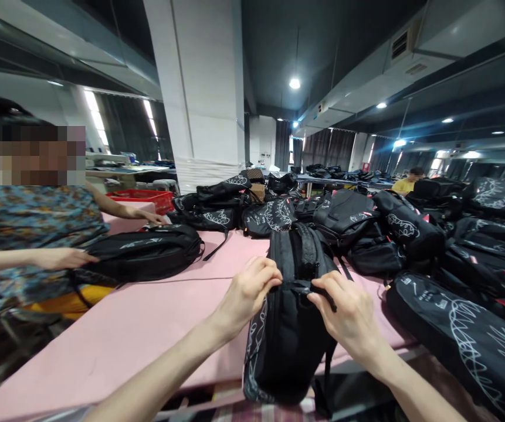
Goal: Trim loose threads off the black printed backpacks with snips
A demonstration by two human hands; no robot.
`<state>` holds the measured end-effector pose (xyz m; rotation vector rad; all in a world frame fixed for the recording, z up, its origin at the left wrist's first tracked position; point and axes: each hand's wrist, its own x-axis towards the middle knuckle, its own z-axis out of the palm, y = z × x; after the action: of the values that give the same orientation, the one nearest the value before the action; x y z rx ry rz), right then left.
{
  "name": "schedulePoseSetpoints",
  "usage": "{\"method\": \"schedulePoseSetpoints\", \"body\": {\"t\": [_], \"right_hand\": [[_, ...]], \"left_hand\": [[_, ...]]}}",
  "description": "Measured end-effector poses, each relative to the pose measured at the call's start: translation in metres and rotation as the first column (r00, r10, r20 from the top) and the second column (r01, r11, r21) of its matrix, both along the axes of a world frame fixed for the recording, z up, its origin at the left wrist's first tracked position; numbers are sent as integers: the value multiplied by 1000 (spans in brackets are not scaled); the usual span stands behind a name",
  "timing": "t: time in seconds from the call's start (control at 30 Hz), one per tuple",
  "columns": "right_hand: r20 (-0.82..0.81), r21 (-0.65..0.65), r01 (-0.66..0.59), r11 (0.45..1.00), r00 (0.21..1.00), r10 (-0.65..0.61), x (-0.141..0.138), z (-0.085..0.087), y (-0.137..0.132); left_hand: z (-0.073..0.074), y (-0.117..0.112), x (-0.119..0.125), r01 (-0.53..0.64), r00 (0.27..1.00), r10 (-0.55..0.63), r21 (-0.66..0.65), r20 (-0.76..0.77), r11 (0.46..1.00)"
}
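A black backpack (298,340) with white scribble print lies in front of me at the near edge of the pink-covered table (182,316). On its left side, my left hand (252,287) pinches the fabric near the zipper seam. My right hand (344,308) is closed on the other side, its thumb and fingers gripping the backpack's edge by a small strap or zipper end. The padded strap or handle part (307,249) of the bag rises just beyond both hands. What exactly lies between the fingertips is partly hidden.
At the left a co-worker in a patterned top (41,217) handles another black backpack (146,255). More black backpacks (344,214) are heaped along the far side and right, one printed bag (458,340) close to my right arm. A red crate (146,200) stands behind; a white pillar (203,88) rises beyond.
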<state>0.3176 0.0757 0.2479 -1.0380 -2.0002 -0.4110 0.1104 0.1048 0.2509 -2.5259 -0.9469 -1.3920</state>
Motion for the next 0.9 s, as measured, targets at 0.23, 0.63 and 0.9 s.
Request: {"method": "schedulePoseSetpoints", "body": {"t": [0.23, 0.63, 0.9], "right_hand": [[28, 25, -12, 1000, 1000, 11, -3, 1, -1], [53, 45, -31, 998, 998, 29, -12, 4, 1], [139, 100, 20, 995, 990, -34, -27, 9, -3]], "left_hand": [[29, 4, -2, -179, 881, 122, -84, -458, 980], [10, -8, -5, -132, 965, 98, -127, -245, 983], [0, -7, -2, 14, 998, -5, -151, 62, 988]]}}
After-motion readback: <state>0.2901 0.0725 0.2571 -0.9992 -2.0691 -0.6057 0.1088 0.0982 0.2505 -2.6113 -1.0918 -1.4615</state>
